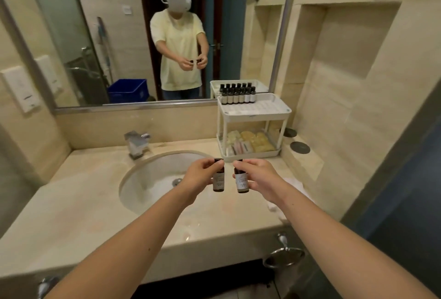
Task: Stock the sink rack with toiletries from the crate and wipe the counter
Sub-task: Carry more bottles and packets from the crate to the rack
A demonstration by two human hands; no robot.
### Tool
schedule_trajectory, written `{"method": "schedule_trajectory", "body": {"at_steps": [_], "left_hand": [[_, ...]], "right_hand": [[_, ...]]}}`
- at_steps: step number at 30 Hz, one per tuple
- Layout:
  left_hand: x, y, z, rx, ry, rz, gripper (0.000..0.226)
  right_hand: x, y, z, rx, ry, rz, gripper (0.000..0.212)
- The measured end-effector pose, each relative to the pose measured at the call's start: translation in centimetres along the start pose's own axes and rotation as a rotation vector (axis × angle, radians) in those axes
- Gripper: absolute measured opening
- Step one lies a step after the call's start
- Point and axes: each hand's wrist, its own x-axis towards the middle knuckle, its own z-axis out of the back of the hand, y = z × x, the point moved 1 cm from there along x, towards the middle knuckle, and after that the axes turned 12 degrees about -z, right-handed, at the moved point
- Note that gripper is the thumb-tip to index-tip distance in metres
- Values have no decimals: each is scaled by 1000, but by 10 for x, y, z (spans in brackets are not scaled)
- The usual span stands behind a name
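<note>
My left hand (200, 174) grips a small dark bottle (218, 183) with a pale label, held upright above the counter's front. Beside it, my right hand (259, 175) holds a second, matching bottle (241, 183). Both bottles hang just in front of the white two-tier sink rack (284, 110) at the back right of the counter. A row of several dark bottles (238, 96) stands at the back of the rack's top shelf. Its lower shelf holds several small wrapped packets (250, 142). A blue crate (127, 90) shows only as a reflection in the mirror.
A round basin (152, 177) with a chrome tap (137, 143) lies left of my hands in the beige stone counter (78, 210). A white cloth (294, 185) lies on the counter under my right forearm. Two dark round discs (300, 147) sit on the ledge beside the rack.
</note>
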Motion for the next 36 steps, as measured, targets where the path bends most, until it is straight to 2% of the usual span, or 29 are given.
{"method": "schedule_trajectory", "body": {"at_steps": [5,10,14,20,24,29,36], "left_hand": [[75,-14,-1,64,92,-85,21],[134,-30,-10,125,200,-149,19],[176,-43,-19,175,244,-184,16],[253,-58,-35,321,209,-258,17],[313,-62,-48,408,180,-269,19],[383,-63,-68,547,147,-297,26],[463,-61,-99,820,180,-354,24]], "right_hand": [[41,46,16,45,-140,46,38],[65,85,36,43,-195,104,17],[95,113,59,7,-216,136,16],[154,164,93,-71,-230,179,17],[197,202,115,-187,-225,189,26],[255,238,147,-283,-234,180,21],[333,268,179,-420,-264,160,22]]}}
